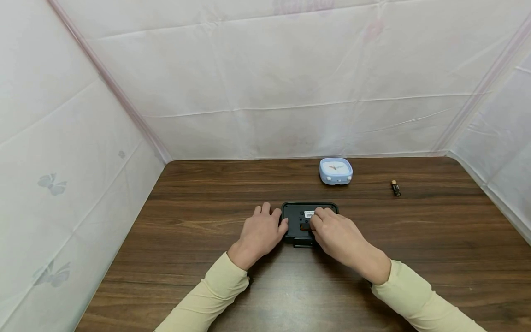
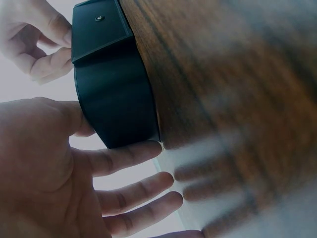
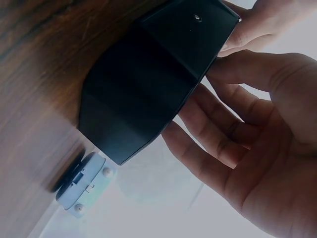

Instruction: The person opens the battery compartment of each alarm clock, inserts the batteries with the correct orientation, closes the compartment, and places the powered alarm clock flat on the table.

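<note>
Lying on the wood-grain table (image 1: 186, 216), the black device (image 1: 295, 219) has the left hand (image 1: 260, 233), fingers apart, at its nine o'clock edge; the right hand (image 1: 338, 236) bunches over its back, what it pinches I can't tell. Blue clock (image 1: 336, 172) at one, battery (image 1: 396, 188) at two, pale sheeting (image 1: 249, 69) at twelve.

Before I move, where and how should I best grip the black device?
Probably by the short sides of the black device: left hand from its left, right hand from its right. It lies back up, longer side to side, with thick sides to press against and a small opening in its back to avoid.
</note>
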Motion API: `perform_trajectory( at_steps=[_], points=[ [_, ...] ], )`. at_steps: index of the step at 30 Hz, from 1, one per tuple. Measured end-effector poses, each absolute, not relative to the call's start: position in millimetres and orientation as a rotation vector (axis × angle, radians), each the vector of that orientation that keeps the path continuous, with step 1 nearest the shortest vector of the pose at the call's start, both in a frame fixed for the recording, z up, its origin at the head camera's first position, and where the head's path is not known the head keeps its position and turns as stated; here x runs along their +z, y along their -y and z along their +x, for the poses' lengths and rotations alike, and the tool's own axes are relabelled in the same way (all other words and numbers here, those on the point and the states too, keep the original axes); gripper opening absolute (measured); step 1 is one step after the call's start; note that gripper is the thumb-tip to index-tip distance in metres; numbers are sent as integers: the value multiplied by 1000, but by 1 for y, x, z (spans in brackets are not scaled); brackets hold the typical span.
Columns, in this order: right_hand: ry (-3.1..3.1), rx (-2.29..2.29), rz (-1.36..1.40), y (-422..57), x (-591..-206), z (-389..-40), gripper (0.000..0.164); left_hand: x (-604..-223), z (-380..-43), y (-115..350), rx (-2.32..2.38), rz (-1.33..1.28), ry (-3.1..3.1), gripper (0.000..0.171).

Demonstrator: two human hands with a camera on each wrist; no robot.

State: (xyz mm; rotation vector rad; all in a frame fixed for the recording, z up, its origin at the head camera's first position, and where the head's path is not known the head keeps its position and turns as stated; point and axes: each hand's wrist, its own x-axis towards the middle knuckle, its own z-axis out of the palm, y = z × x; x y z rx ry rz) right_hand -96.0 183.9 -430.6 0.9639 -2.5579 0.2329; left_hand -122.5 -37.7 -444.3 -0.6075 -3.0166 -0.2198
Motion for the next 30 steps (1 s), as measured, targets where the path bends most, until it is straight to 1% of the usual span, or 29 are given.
perform_trajectory(
  at_steps=[6,14,30],
  points=[
    [2543,232,978,-183,-432,-95,26,-444,-122,38,-230,-609,3013,38],
    [2544,236,956,-182,-435,-96,25,-443,-122,38,-224,-606,3027,41],
    [2532,239,938,-181,-436,-95,25,-443,-121,38,-221,-608,3018,39]
  ],
)
